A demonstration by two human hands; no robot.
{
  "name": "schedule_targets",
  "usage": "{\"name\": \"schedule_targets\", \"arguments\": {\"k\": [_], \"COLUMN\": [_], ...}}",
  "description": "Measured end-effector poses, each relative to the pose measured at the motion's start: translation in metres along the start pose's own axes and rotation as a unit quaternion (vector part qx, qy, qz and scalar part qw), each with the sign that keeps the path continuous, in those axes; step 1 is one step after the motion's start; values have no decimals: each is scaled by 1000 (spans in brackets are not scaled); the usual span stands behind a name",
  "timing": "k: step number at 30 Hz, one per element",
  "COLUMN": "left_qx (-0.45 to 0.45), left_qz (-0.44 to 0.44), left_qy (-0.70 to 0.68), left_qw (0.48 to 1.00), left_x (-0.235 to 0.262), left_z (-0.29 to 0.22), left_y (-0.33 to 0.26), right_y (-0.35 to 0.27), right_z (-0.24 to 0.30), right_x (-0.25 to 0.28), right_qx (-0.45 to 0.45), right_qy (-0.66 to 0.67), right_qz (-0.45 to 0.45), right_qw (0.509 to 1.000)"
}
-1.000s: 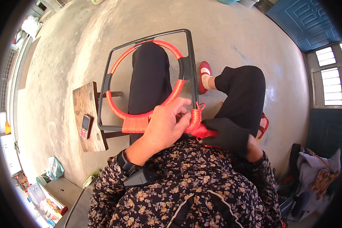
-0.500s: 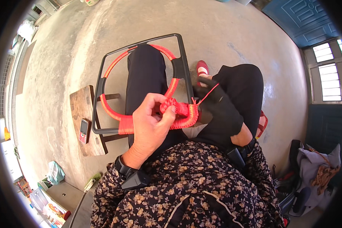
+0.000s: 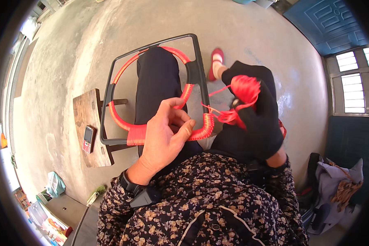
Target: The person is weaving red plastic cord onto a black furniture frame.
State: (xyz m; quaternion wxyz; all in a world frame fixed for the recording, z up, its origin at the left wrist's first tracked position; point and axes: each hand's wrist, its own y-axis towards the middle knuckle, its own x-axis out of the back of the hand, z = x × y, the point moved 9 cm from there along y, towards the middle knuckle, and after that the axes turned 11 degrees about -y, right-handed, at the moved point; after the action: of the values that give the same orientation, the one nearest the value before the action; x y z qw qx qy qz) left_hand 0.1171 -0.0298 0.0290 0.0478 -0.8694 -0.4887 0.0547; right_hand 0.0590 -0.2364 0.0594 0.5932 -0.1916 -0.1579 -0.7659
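A black rectangular frame (image 3: 199, 69) with an inner ring wrapped in red cord (image 3: 118, 115) lies over my left thigh. My bare left hand (image 3: 168, 127) rests by the ring's lower right part, fingers loosely curled and thumb apart. Nothing shows between them. My right hand (image 3: 256, 123), in a black glove, is raised right of the frame and grips a bundle of red cord (image 3: 246, 88). Loose red strands run from it to the wrapped corner (image 3: 207, 125) of the ring. Some of the gloved fingers are hidden by the cord.
On the left, a low wooden stool (image 3: 86, 123) bears a red-and-silver mobile phone (image 3: 89, 139). A brush (image 3: 97, 196) lies at lower left. Grey bags (image 3: 338, 182) are at the lower right, below a blue door (image 3: 324, 22) and a window. My foot in a red shoe (image 3: 216, 63) is on the concrete floor.
The red cord bundle has passed from my left hand to my gloved right hand, which has moved up and right. My left fingers have loosened. My red-shod foot has shifted slightly.
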Motion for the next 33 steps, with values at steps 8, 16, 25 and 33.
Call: {"name": "schedule_targets", "arguments": {"k": [8,16,25,33], "left_qx": [71,158,197,183], "left_qz": [98,110,123,156], "left_qy": [69,-1,15,-7], "left_qw": [990,981,972,971], "left_x": [-14,-21,-27,-33], "left_z": [13,28,22,20], "left_y": [12,14,12,12], "right_y": [-94,-164,-17,-4], "right_z": [-134,-256,-59,-20], "right_x": [102,156,-33,-41], "right_qx": [-208,-304,-58,34], "right_qy": [-14,250,137,31], "right_qz": [113,-215,115,88], "right_qw": [972,894,982,995]}}
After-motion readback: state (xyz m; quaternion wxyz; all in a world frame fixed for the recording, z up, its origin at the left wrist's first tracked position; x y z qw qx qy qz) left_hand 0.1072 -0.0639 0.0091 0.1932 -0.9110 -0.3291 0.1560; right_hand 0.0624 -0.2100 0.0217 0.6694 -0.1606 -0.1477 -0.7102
